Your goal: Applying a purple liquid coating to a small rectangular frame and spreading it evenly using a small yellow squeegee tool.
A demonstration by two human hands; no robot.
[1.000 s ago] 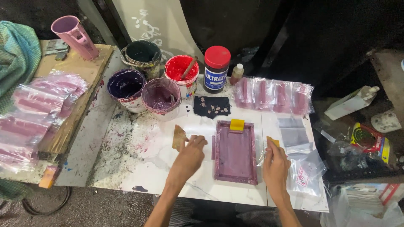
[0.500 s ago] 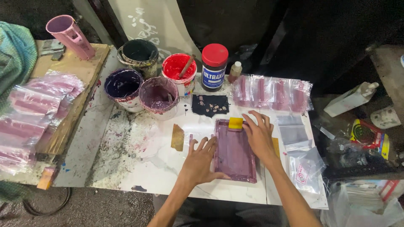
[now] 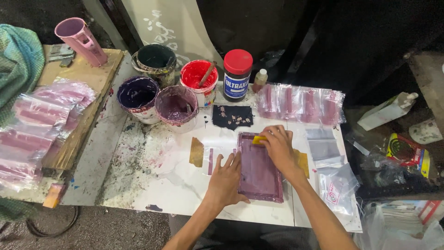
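Broadly, the white counter (image 3: 152, 185) is stained with ink at its left part, and open ink tubs (image 3: 176, 106) stand near the work. On it lies a purple printing frame (image 3: 260, 173). The left hand (image 3: 226, 178) rests flat, fingers spread, on the frame's left edge; if that pressure slips, the frame could shift and smear the print. The right hand (image 3: 280, 148) closes its grip on a yellow squeegee (image 3: 259, 139) at the frame's far end; an uneven pull might streak.

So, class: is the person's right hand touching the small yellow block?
Touching: the head view shows the right hand gripping the small yellow block at the purple frame's top edge.
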